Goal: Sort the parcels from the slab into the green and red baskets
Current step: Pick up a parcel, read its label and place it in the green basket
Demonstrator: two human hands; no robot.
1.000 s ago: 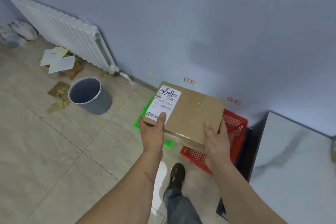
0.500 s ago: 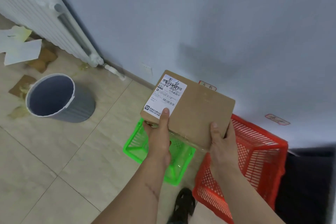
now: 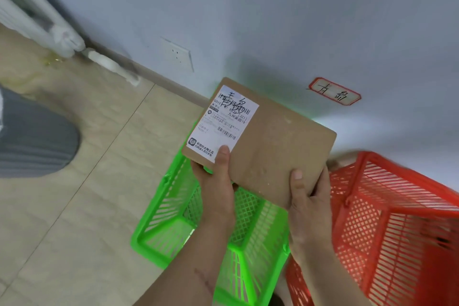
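Matt cardboard parcel point(image 3: 275, 154), paper label point(image 3: 221, 122); glossy plastic-mesh baskets point(image 3: 387, 218).

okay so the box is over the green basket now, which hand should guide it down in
Left, probably. The left hand grips the box directly above the green basket, while the right hand holds the corner nearer the red basket.

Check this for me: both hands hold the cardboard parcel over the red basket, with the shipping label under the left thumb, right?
Not quite. The head view shows the cardboard parcel over the green basket, not the red basket. Both the left hand and right hand hold it, the left thumb on the shipping label.
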